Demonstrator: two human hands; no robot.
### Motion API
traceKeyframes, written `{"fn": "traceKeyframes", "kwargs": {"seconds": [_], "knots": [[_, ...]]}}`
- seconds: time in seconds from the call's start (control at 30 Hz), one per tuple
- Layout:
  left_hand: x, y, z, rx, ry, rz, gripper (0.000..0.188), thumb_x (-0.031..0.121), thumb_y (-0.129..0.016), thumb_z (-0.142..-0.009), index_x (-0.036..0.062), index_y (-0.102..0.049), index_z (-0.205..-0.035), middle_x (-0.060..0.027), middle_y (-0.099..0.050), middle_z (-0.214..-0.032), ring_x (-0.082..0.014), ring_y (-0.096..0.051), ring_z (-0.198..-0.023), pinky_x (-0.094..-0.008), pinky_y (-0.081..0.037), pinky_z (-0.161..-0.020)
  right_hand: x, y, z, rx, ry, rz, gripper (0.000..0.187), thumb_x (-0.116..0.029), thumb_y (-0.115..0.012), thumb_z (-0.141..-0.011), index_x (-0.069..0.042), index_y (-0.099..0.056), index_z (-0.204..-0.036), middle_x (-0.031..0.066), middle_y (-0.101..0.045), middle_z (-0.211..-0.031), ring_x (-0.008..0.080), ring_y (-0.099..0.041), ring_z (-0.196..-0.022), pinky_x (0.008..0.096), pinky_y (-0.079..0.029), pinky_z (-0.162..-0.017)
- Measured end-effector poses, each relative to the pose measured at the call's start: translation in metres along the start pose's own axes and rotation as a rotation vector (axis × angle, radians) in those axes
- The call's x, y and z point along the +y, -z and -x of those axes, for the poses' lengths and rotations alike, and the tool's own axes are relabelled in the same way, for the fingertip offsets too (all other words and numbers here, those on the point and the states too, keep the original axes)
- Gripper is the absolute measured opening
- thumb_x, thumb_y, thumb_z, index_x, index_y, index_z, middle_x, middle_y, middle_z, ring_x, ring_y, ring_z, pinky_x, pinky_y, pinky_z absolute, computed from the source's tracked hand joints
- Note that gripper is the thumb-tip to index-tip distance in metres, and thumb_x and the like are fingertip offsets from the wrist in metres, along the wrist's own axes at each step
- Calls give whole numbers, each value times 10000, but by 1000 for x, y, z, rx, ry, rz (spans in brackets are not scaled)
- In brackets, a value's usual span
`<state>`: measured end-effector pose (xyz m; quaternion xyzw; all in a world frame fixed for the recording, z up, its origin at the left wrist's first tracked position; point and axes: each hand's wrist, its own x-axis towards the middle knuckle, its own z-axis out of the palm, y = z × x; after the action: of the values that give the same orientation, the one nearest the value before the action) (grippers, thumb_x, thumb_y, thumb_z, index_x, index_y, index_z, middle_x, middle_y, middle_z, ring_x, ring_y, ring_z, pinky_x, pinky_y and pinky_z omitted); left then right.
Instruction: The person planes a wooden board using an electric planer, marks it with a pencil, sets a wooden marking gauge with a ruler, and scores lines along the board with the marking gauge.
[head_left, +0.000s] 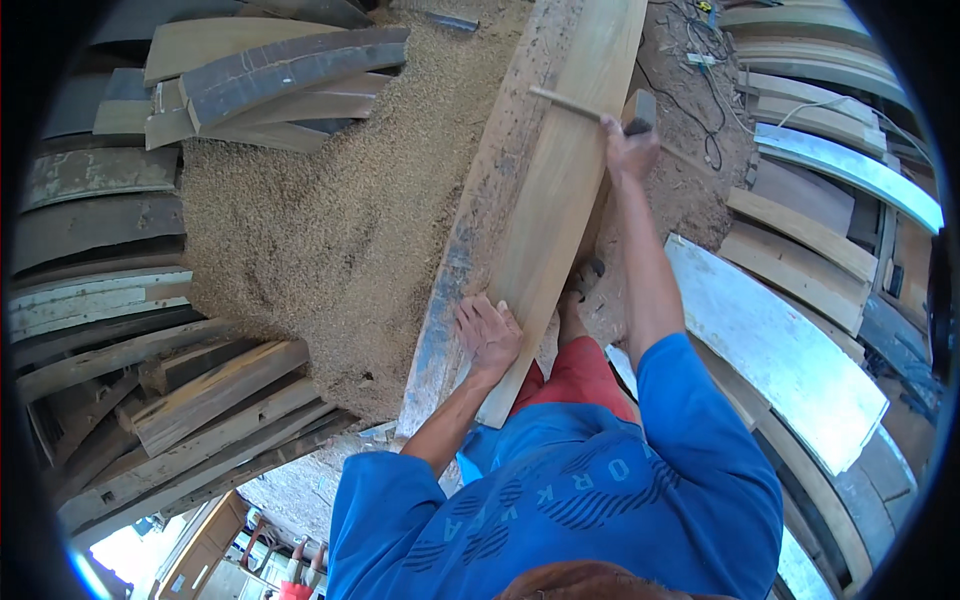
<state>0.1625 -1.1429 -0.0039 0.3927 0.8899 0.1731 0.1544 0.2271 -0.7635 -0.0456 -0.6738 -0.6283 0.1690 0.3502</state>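
Note:
A long pale plank [565,190] lies lengthwise on a worn, paint-stained wooden beam [458,265] in front of me. My left hand [488,335] rests over the plank's near left edge, fingers stretched out and spread over plank and beam. Farther up, at the plank's right edge, my right hand [631,153] is closed around a marking gauge [568,104]. Its thin bar crosses the plank's face, and a dark block sits on it by my fingers. My palm hides part of the tool. Below the hand, the bar's other end sticks out to the right.
Sawdust [300,235] covers the ground at left, beside stacked boards [290,75] and rough timbers [220,395]. More planks lie at right, with a white-faced panel [780,350] near my right arm. Dark cables [712,135] trail over the far-right ground. Another person's legs [300,570] show at lower left.

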Motion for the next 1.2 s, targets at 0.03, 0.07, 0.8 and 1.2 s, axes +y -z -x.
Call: {"fn": "traceKeyframes", "kwargs": {"seconds": [0.03,0.07,0.8,1.2], "knots": [[0,0,-2,10,3,-10,368,191,-632,-899,-19,-499,-1170,-235,-530,-1117,-435,-514,-1061,-565,-407,-862,-11,-8,-19,-4,0,-14,562,-454,-921,-700,4,-681,-920,176,-713,-814,353,-687,-739,462,-529,-678],[-1,1,-1,5,12,-23,365,191,-630,-900,-20,-501,-1169,-238,-532,-1116,-436,-515,-1064,-565,-409,-866,-22,-11,-37,-72,-82,-13,604,-425,-913,-709,-40,-656,-1097,195,-715,-963,394,-686,-899,494,-534,-787],[-7,-15,-11,0,17,-214,486,277,-530,-954,-48,-520,-1314,-268,-549,-1192,-455,-521,-1099,-577,-409,-945,-48,76,2,-668,-263,35,883,-346,-826,-832,-2,-349,-1489,228,-525,-1406,420,-571,-1279,498,-496,-1051],[118,-16,-193,-192,-301,-272,800,343,-545,-919,-17,-292,-1588,-312,-243,-1621,-482,-321,-1416,-612,-241,-1154,-7,-24,-204,-546,-243,-33,615,-342,-852,-798,12,-599,-1232,224,-687,-1162,382,-680,-1099,479,-552,-923]]}}
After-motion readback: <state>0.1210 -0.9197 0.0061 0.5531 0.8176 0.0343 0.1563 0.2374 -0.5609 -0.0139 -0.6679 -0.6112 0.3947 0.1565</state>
